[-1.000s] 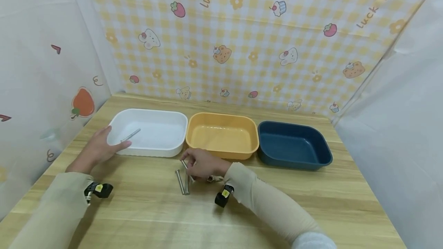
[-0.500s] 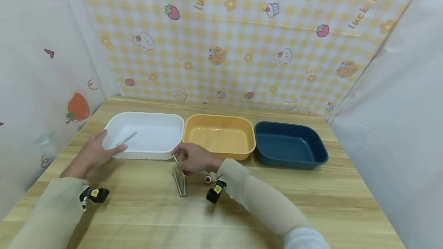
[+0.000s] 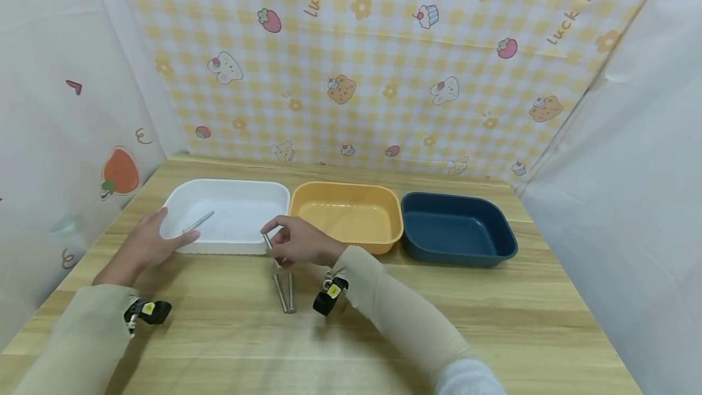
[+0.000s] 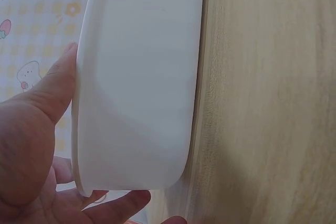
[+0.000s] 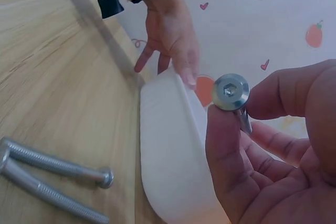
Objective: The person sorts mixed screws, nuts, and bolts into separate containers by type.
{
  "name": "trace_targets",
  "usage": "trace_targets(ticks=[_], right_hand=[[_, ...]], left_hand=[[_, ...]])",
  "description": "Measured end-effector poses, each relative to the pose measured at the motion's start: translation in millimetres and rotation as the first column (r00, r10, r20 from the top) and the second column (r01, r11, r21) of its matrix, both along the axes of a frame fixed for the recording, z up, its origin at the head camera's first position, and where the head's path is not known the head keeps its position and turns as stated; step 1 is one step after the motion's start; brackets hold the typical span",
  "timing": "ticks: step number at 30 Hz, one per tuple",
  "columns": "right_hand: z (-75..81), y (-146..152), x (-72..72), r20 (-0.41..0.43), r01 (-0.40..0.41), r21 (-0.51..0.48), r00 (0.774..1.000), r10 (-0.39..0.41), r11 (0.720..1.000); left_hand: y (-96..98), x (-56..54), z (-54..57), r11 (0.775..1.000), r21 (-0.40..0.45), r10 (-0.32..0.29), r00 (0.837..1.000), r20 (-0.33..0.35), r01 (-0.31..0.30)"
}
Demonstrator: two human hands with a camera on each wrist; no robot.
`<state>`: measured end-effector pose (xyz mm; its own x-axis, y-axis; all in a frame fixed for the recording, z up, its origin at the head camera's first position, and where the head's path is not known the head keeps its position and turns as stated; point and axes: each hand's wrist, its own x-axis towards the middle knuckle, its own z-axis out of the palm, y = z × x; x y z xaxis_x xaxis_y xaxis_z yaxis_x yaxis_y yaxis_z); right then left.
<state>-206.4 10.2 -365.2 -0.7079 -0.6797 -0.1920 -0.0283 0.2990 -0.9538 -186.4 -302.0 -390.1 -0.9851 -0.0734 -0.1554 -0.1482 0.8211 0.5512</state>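
Right wrist view: bolt (image 5: 232, 93) between the right hand's (image 5: 289, 179) fingers (image 5: 223, 142), head (image 5: 229, 92) foremost

And there, the right hand (image 5: 283, 171) hides much of the socket-head bolt (image 5: 231, 92)'s shank, the wrist camera (image 3: 331, 296) half-masks the nuts (image 3: 328, 275), and picture edges crop the white tray (image 4: 142, 77) and a loose bolt (image 5: 52, 192).

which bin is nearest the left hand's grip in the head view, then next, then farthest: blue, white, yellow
1. White bin: on the left, touched by the left grip.
2. Yellow bin: in the middle of the row.
3. Blue bin: at the right end, farthest.
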Motion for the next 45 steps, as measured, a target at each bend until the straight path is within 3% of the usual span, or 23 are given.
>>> trace_targets(ticks=[9,18,31,45], right_hand=[[-2.3,-13,-4.5,0.003,0.087,-0.028,0.996,-0.087,0.996],[-10.0,-24,-15.8,-0.089,0.148,-0.040,0.985,-0.151,0.988],[-11.5,-41,-25.4,0.007,0.284,-0.098,0.959,-0.284,0.954],[-14.7,-58,-35.9,0.028,0.390,-0.132,0.920,-0.390,0.911]], left_hand=[[-3.6,0.0,-1.6,0.999,-0.010,-0.040,0.999,-0.025,0.040],[-3.9,-0.5,-2.5,0.999,0.003,-0.032,0.999,-0.009,0.032],[-1.4,0.1,-1.1,1.000,0.011,-0.013,1.000,-0.008,0.013],[-2.7,0.0,-3.1,0.999,0.021,-0.026,1.000,-0.015,0.027]])
